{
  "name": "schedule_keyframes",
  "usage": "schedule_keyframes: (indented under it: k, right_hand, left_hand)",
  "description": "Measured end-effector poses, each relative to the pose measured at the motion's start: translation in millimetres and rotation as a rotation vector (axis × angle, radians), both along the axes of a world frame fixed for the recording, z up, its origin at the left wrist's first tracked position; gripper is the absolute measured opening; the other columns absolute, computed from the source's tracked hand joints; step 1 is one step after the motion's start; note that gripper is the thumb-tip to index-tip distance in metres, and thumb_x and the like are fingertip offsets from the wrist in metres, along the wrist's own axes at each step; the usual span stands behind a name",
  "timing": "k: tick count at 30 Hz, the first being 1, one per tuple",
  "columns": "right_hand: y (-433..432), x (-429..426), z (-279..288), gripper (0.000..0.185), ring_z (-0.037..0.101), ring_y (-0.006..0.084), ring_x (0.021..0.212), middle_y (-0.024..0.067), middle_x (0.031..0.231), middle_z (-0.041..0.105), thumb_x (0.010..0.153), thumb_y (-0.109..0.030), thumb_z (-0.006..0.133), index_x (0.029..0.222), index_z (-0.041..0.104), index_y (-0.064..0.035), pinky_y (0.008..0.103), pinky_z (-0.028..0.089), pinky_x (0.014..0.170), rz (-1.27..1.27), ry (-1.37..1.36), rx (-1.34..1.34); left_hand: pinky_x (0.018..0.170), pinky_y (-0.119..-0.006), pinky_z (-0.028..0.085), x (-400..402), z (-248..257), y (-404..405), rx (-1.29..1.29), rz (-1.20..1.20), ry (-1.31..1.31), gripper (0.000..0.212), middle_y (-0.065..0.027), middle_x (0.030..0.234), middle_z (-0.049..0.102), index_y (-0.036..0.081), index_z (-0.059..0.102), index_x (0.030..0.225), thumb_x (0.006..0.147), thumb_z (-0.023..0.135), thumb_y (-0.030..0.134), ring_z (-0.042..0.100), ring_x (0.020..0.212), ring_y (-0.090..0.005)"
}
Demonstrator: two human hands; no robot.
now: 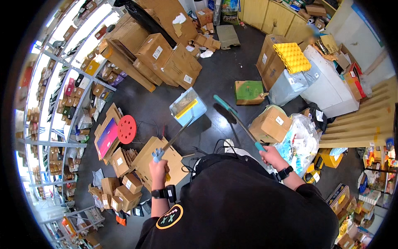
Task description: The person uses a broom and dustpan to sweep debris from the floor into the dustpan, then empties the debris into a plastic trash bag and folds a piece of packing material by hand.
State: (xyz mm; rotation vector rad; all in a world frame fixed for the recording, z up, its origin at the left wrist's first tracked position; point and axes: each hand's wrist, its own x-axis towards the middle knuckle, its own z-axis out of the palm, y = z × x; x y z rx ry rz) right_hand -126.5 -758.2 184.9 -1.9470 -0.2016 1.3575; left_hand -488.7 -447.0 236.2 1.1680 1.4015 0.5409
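My left hand (pixel 158 171) grips the top of the handle of a light blue long-handled dustpan (pixel 199 105). The pan, with a yellow strip across it, hangs ahead over the dark floor. My right hand (pixel 273 156) is closed on the teal grip of a broom (pixel 245 126). The broom's teal head, with dark bristles, is to the right of the pan, apart from it. Whether the bristles touch the floor I cannot tell. A flat cardboard piece (pixel 175 155) lies beside my left hand, and a cardboard box (pixel 271 124) stands ahead of my right hand.
Shelves (pixel 67 144) of parcels line the left. Large cartons (pixel 183 67) stand ahead; a green-topped box (pixel 249 92) and yellow egg trays (pixel 291 58) are ahead right. Near my right arm is a clear plastic bag (pixel 300 143). A red round stool (pixel 127 129) and small boxes (pixel 127 197) are left.
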Motion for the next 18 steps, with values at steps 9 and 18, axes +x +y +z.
schedule_keyframes:
  k: [9,18]
  right_hand:
    - [137,81,21,0.026,0.047,0.0089,0.045,0.0003,0.061,0.052,0.091,-0.013,0.056,0.114,0.060,-0.0016,0.0254,0.037,0.040,-0.134,-0.057,-0.024]
    - [260,141,27,0.041,0.065,0.0293,0.074,0.0191,0.084,0.067,0.083,-0.021,0.062,0.119,0.059,-0.0003,0.0369,0.049,0.069,-0.112,-0.450,-0.188]
  left_hand:
    - [0.038,-0.028,0.036,134,-36,188,0.010,-0.174,-0.003,0.009,-0.0024,0.051,0.046,0.004,0.049,0.066,0.073,0.056,0.003,0.044,0.039,-0.0130]
    - [0.041,-0.030,0.041,274,-86,373,0.015,-0.511,0.123,0.008,-0.0053,0.053,0.053,0.000,0.055,0.070,0.072,0.058,0.008,0.053,0.043,-0.0143]
